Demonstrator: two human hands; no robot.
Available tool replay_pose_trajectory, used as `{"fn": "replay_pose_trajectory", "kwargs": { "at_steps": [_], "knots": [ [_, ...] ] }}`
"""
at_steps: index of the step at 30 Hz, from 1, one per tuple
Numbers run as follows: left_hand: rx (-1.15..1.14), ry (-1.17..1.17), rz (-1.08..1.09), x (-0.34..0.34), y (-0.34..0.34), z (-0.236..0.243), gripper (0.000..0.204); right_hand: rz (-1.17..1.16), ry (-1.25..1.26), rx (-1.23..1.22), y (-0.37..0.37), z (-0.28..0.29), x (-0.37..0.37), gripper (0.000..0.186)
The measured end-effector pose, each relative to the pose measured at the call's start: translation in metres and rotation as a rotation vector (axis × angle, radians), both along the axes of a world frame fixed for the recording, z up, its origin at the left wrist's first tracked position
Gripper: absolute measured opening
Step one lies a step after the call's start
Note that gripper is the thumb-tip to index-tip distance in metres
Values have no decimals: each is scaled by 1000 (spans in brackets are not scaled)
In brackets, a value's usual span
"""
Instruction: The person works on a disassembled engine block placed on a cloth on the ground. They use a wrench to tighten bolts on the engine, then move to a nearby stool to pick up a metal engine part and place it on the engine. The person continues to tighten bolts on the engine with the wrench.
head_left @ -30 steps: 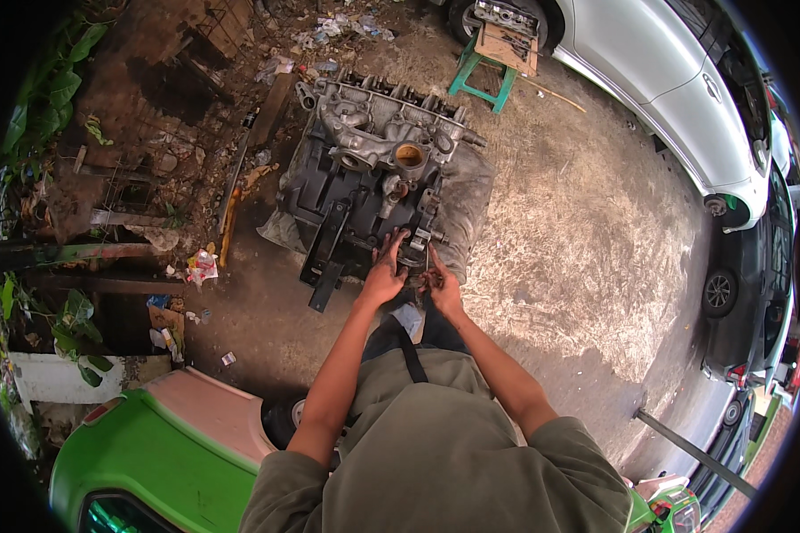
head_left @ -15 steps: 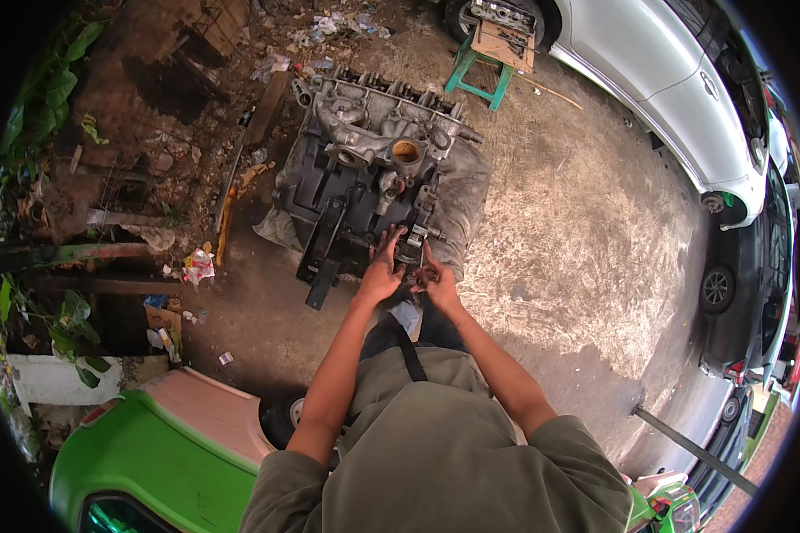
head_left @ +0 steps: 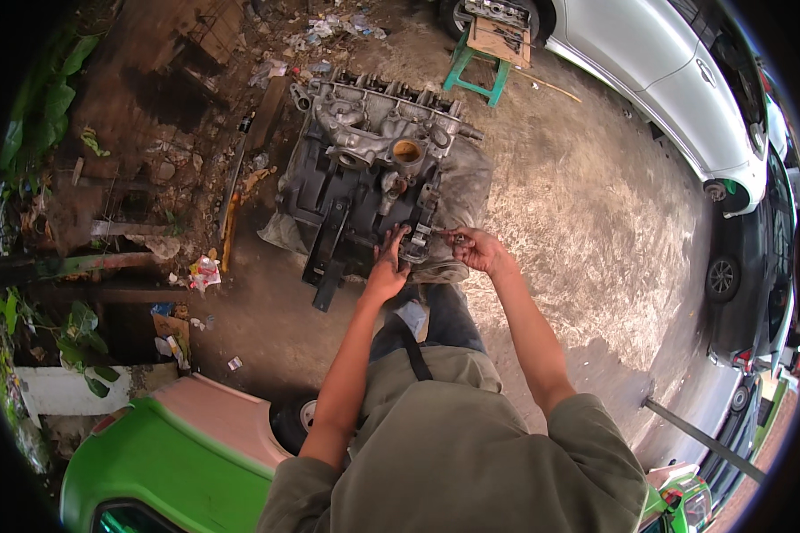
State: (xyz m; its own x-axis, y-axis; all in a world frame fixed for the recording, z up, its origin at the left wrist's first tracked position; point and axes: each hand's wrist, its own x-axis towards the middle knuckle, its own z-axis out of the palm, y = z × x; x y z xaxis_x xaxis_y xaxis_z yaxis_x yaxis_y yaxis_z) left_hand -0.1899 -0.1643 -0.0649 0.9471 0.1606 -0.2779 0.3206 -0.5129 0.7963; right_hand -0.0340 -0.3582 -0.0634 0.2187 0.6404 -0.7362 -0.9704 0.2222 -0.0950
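A greasy engine with an exposed grey cylinder head lies in front of me. At its near right corner is a small metal bracket. My left hand rests against the left side of this bracket, its blackened fingers stretched out and touching the engine. On the bracket's right side, my right hand is closed, fingertips pinched together and pointing at the bracket. Whatever sits between those fingertips is too small to make out. A dark flat metal bar sticks out of the engine towards me, left of my hands.
Grey cloth lies under the engine's right side. A green-legged stool holding metal parts stands at the far right, by a silver car. Scrap and litter cover the ground at left. A green vehicle is close behind me.
My right hand has moved right and farther away, from beside my left hand to the bracket's right side. My left hand has stayed by the bracket. The view has shifted slightly.
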Motion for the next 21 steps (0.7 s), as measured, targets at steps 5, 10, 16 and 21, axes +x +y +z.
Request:
{"fn": "replay_pose_trajectory", "kwargs": {
  "at_steps": [5, 10, 16, 21],
  "knots": [
    [8, 26, 2, 1, 0, 1, 83, 20, -451, -199, -2, 4, -48, 42],
    [8, 39, -10, 1, 2, 4, 84, 187, -886, -396, 14, -27, -85, 68],
    [-19, 34, -18, 3, 2, 5, 84, 261, -1213, -607, 21, -53, -111, 74],
    [-15, 66, -17, 3, 1, 5, 83, 310, -1260, -637, 17, -51, -116, 76]
  ]
}}
